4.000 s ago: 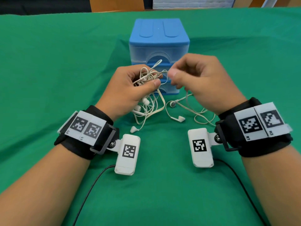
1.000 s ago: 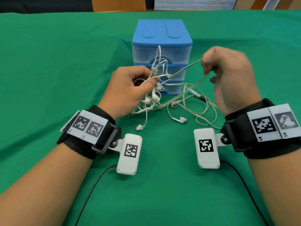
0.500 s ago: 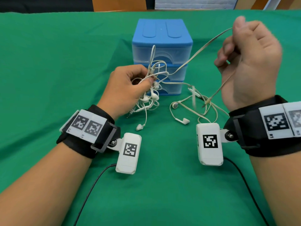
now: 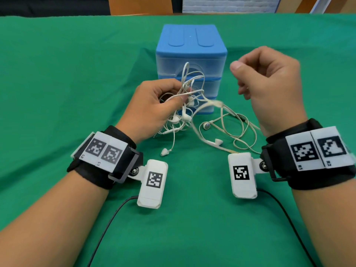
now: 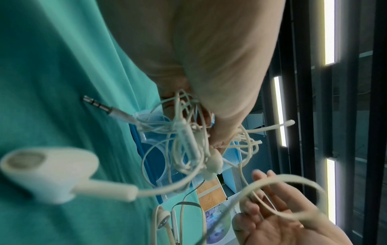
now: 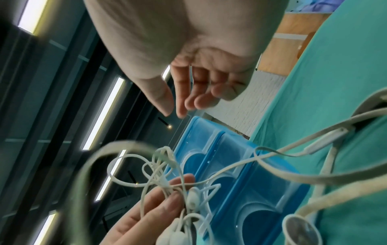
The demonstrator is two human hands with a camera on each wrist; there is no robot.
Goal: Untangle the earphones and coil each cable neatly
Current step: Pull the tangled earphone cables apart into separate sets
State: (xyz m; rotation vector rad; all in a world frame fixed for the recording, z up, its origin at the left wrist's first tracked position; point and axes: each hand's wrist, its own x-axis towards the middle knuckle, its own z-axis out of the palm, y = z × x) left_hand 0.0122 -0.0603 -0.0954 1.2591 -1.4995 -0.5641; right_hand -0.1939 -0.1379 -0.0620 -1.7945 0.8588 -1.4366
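Note:
My left hand grips a tangle of thin white earphones above the green cloth, in front of the blue drawer unit. Earbuds and a jack plug hang from the tangle. A second pair with a flat cream cable lies loosely on the cloth between my hands; one blurred loop of it runs up into the tangle. My right hand hovers to the right of the tangle, fingers loosely curled. In the right wrist view that hand holds nothing.
A blue drawer unit with clear drawers stands just behind the tangle. Green cloth covers the whole table. Black cables trail from both wrist cameras toward the near edge.
My right hand pulled a flat cable strand up and to the right, then let it go and came back down toward the tangle. The strand has dropped. My left hand stayed put.

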